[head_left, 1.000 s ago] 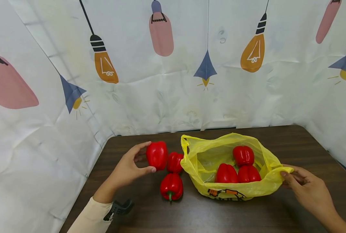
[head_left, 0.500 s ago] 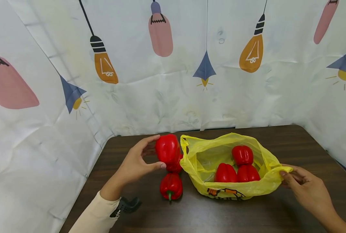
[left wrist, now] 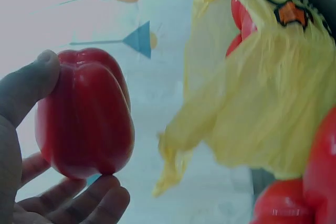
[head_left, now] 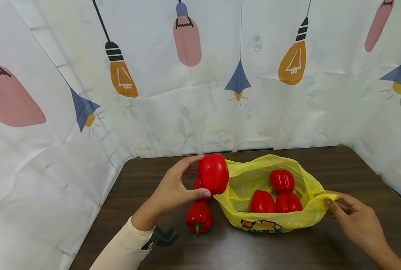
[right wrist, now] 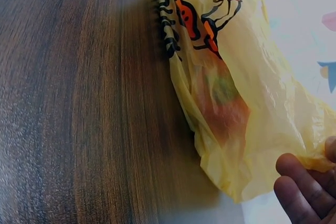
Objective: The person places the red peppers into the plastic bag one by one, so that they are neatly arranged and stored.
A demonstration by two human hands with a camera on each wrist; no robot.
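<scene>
My left hand (head_left: 175,189) grips a red bell pepper (head_left: 213,174) between thumb and fingers, raised at the left rim of a yellow plastic bag (head_left: 234,208). In the left wrist view that bell pepper (left wrist: 86,114) hangs apart from the bag (left wrist: 257,93). At the bag's right edge, my right hand (head_left: 359,217) pinches the plastic and holds the mouth wide. Three red bell peppers lie inside, one of them at the front left (head_left: 262,201). Through the plastic in the right wrist view, a pepper (right wrist: 223,103) shows dimly, near my right fingers (right wrist: 296,192).
Two more red bell peppers lie on the table left of the bag: a front one (head_left: 198,216) with a green stem, and one behind it, partly hidden by the held pepper. The dark wooden table (head_left: 241,247) backs onto a printed white curtain (head_left: 193,112).
My left hand has carried the bell pepper rightward and slightly up, over the loose peppers to the bag's left rim. My right hand and the bag have stayed in place.
</scene>
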